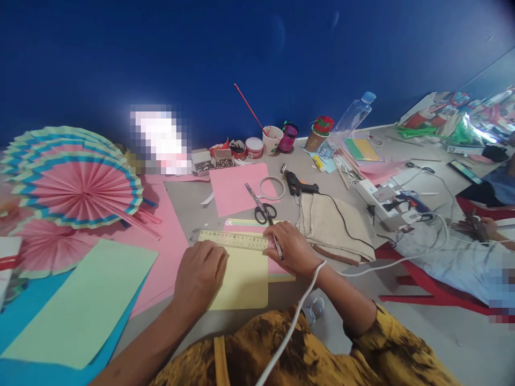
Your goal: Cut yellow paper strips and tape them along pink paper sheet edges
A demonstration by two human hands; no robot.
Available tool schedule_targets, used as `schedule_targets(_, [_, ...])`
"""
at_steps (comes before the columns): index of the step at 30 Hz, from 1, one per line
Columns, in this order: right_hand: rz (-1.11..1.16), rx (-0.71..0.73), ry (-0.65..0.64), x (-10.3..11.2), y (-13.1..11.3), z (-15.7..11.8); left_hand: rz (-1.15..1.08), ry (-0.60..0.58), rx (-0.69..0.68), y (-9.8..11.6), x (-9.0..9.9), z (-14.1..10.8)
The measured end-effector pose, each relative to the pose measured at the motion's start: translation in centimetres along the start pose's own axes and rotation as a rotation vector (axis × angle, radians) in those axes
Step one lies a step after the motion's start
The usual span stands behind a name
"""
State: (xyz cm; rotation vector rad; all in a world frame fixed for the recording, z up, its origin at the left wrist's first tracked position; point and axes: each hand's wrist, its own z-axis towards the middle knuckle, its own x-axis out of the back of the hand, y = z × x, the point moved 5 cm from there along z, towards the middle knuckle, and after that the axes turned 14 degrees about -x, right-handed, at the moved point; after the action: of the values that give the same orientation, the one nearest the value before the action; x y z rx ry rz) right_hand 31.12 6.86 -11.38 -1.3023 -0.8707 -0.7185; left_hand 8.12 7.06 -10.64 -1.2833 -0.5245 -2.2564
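Note:
A clear ruler [235, 239] lies across a yellow sheet of paper [241, 279], with pink and other coloured sheets [284, 271] underneath. At the ruler's left end rests my left hand [203, 271], its fingers curled and their tips hidden beneath it. My right hand [293, 246] is closed around a pen [277, 247] and touches the ruler's right end. Black-handled scissors [263, 208] lie just beyond the ruler, partly on a pink sheet [229, 187]. Close by sits a roll of tape [272, 187].
Folded paper fans [80, 187] and a green sheet [88, 300] lie left. A glue gun [300, 186] and folded cloth [333, 225] are right. Cups [272, 140] and a bottle [354, 120] line the blue wall. A white cable [293, 327] crosses my right wrist. Another person's hand [488, 228] shows far right.

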Motion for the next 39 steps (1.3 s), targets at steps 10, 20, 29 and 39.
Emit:
schedule_targets(10, [0.303,-0.206,0.583,5.6,2.6,1.7,0.176,-0.296,0.465,-3.8,0.7,-0.9])
schedule_targets(20, [-0.039,-0.431,0.551,4.8,6.4,4.4,-0.045,-0.343,0.655,-5.2,0.4,-0.6])
schedule_targets(29, [-0.438,-0.343,0.325,4.7,4.1,4.7,-0.742,0.067,0.922,-4.9,1.4,-1.1])
schedule_targets(39, [-0.341,-0.396,-0.066,2.2,-0.9,7.2,-1.285,0.289,1.220,-6.2,1.4,-2.7])
